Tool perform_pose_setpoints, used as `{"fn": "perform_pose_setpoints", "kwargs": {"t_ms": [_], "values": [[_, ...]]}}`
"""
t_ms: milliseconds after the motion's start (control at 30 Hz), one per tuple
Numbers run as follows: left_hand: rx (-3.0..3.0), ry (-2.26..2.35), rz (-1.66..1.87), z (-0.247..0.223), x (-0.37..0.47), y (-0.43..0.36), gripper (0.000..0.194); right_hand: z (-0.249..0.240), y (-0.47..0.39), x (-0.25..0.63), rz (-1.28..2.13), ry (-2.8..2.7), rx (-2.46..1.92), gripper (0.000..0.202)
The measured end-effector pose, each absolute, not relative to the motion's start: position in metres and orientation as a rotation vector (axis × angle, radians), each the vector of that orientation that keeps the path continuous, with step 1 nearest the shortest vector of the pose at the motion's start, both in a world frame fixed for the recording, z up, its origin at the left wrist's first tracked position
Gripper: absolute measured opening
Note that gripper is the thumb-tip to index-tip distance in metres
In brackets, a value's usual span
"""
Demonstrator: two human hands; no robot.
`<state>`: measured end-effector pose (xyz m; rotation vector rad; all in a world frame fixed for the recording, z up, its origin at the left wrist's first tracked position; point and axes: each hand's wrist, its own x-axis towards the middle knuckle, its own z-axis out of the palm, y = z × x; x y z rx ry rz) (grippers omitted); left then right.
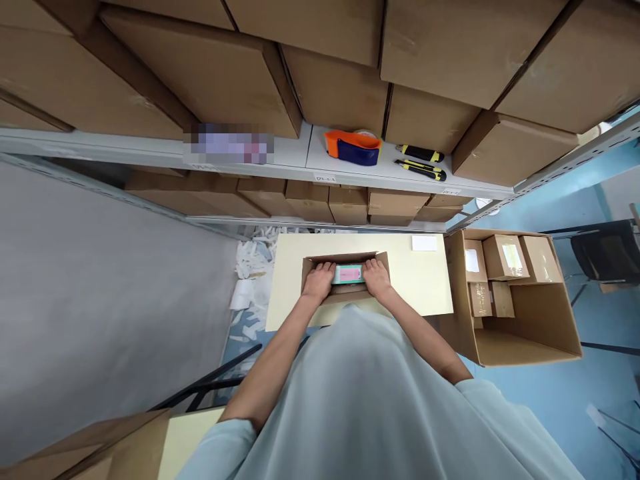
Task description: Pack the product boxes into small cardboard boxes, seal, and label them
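Observation:
An open cardboard box (345,294) stands on the cream tabletop (415,280) in front of me. Between my hands, at the box opening, is a small package (349,273) with a pink and green face. My left hand (320,279) is closed at its left end, and my right hand (376,275) is closed at its right end. Both hands reach inside the box walls. The fingertips are partly hidden against the package.
A shelf (290,155) of cardboard boxes runs across the back, holding an orange and blue tape dispenser (354,148) and two cutters (421,169). On the right, a large open carton (525,333) contains several small boxes. A white label (424,243) lies on the tabletop.

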<state>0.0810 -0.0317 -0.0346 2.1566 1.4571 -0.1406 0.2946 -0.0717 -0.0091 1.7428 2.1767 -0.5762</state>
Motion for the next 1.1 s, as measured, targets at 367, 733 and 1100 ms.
{"fn": "perform_pose_setpoints", "kwargs": {"t_ms": [367, 733, 1100], "values": [[1.906, 2.03, 0.332, -0.008, 0.018, -0.107, 0.045, -0.017, -0.166, 0.357, -0.679, 2.104, 2.685, 0.024], [1.799, 2.117, 0.225, -0.014, 0.039, -0.115, 0.021, -0.037, -0.177, 0.367, -0.988, 2.038, 2.685, 0.024], [1.674, 2.145, 0.516, 0.003, -0.041, -0.231, 0.015, -0.009, -0.23, 0.295, -0.918, 2.121, 2.544, 0.023]]}}
